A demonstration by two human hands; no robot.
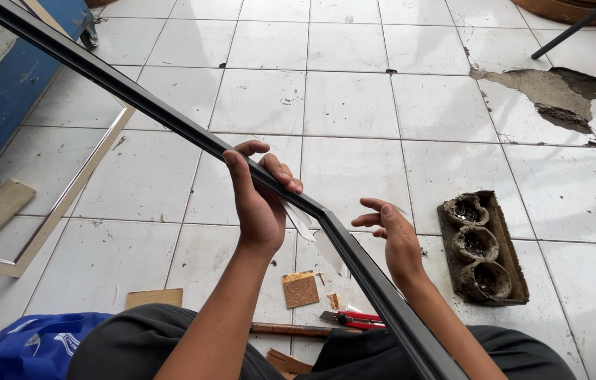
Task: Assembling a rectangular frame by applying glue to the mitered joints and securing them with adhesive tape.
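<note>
Gripping frame (171, 116) w/ left hand (259, 204) (right hand (396, 239) beside).

Single head-worn view, looks steeply down and forward from above own lap. Close range: forearms rise from bottom edge, both hands mid-frame near lens. White tiled floor (354, 105) fills background, receding toward top edge. No second view, so no shared area.
</note>
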